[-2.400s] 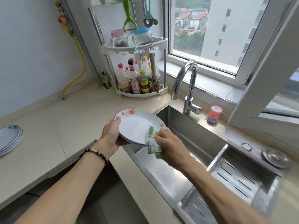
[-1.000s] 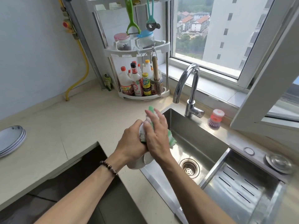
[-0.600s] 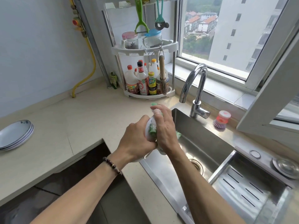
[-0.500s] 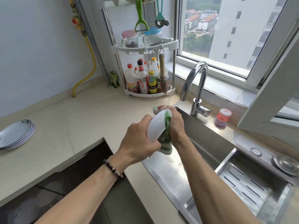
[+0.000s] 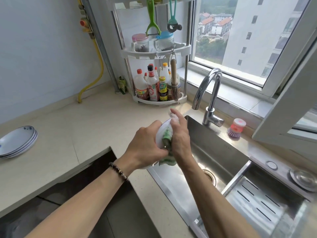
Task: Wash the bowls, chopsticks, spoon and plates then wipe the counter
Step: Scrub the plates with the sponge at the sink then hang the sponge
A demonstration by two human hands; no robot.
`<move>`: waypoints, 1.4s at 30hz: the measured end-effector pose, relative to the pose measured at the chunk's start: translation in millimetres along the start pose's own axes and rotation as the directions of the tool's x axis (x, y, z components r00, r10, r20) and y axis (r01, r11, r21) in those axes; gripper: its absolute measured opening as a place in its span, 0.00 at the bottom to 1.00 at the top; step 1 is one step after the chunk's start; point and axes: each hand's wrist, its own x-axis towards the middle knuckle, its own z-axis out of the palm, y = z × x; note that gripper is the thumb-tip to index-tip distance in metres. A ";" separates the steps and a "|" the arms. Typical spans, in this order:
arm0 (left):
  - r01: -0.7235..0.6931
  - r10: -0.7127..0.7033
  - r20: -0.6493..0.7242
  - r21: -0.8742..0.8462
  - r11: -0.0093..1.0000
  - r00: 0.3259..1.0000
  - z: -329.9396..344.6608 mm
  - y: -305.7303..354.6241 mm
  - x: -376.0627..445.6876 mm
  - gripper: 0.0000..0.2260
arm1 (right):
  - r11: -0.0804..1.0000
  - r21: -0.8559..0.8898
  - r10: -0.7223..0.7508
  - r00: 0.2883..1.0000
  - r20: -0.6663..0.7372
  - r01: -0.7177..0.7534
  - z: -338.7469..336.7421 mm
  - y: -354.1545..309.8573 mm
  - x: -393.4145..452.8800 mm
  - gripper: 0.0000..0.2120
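Note:
My left hand [image 5: 145,148] grips a white plate [image 5: 161,133] held on edge over the left rim of the steel sink [image 5: 214,152]. My right hand [image 5: 180,136] presses a green and white dishcloth [image 5: 167,145] against the plate's far face, fingers stretched up along it with foam at the tips. Most of the plate is hidden between the two hands. A stack of white plates with blue marks [image 5: 17,142] sits on the beige counter [image 5: 77,134] at the far left.
A curved faucet [image 5: 211,93] stands behind the sink, with a red and purple dish brush [image 5: 235,128] beside it. A corner rack of sauce bottles [image 5: 157,86] stands at the back. A slotted drain tray [image 5: 260,201] lies at the right, and an open window frame [image 5: 288,93] juts in.
The plate went from lying flat in my left hand to standing on edge between both hands. My right hand keeps rubbing the cloth up and down its far face.

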 end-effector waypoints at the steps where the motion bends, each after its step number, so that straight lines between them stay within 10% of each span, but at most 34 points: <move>1: -0.027 0.026 -0.009 -0.019 0.999 1.000 -1.5 2.6 -2.4 0.22 | 0.992 0.099 0.078 0.997 -0.020 -0.076 -7.2 2.0 4.7 0.15; 6: -0.081 0.063 -0.116 -0.156 0.984 0.991 -6.4 10.2 -17.1 0.23 | 0.916 0.255 0.333 0.942 -0.050 -0.310 -29.5 5.5 24.8 0.21; 14: 0.071 -0.071 0.185 0.006 0.997 0.980 -22.2 13.2 9.9 0.24 | 0.965 -0.242 -0.081 0.991 0.103 0.104 -35.0 -23.9 31.7 0.17; 20: 0.095 -0.092 0.041 -0.077 0.992 0.995 -4.9 7.3 17.0 0.21 | 0.850 -0.409 -0.295 0.944 0.150 0.331 -2.9 -26.4 5.8 0.24; 26: 0.098 -0.098 -0.023 -0.012 0.995 0.995 7.7 6.2 4.0 0.20 | 0.994 -0.111 0.035 0.997 0.072 -0.027 -14.6 -12.5 29.3 0.24; 31: 0.103 -0.105 -0.123 -0.021 0.994 0.987 7.8 0.1 10.5 0.13 | 0.923 -0.291 -0.209 0.964 0.167 0.251 11.4 -11.7 -0.8 0.20; 35: 0.013 -0.011 -0.058 0.040 0.999 0.998 2.8 3.2 1.2 0.19 | 0.991 0.060 0.112 0.992 0.063 -0.116 -10.6 -12.1 27.7 0.20; 42: -0.004 0.010 -0.055 0.095 0.995 0.998 -1.7 -1.6 4.5 0.17 | 0.997 -0.060 -0.044 0.993 0.110 0.051 4.7 -16.0 9.7 0.17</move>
